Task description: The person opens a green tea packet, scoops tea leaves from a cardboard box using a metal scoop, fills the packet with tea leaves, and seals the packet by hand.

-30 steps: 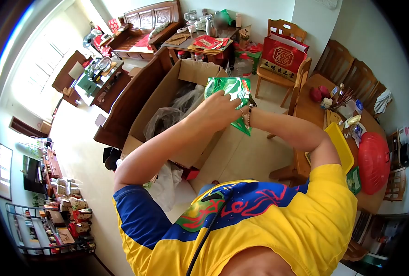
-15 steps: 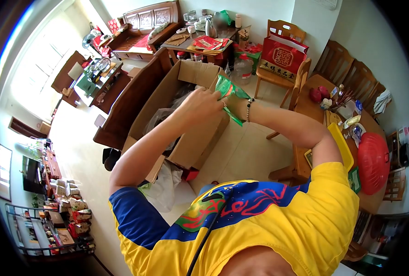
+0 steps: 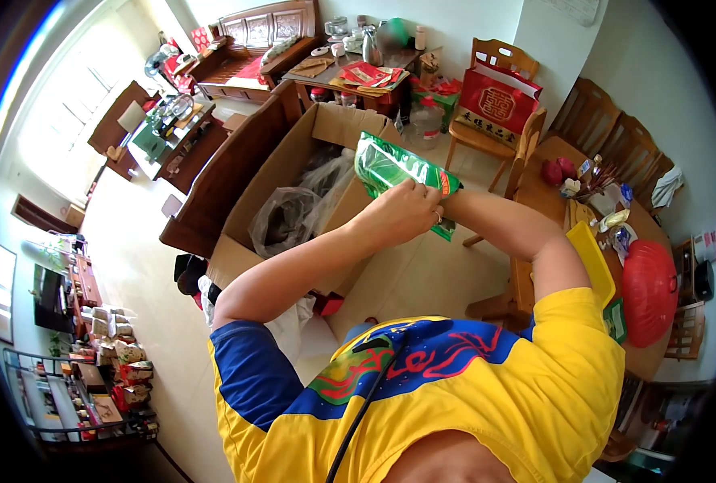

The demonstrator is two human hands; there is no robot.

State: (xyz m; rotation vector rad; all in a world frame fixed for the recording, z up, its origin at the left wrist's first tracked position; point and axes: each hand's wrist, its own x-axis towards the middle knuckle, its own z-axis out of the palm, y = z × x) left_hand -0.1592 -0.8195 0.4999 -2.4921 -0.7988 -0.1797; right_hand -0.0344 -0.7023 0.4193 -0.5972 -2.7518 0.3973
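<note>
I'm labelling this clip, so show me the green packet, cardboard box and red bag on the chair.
Green packet (image 3: 390, 164), head view: middle of its upward face.
Cardboard box (image 3: 343, 125), head view: inside of its far wall.
Red bag (image 3: 497, 105), head view: emblem on its front.

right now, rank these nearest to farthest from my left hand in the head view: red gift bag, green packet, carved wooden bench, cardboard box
1. Green packet, right at the left hand
2. Cardboard box, just to the left
3. Red gift bag, farther ahead, to the right
4. Carved wooden bench, far back on the left
</note>
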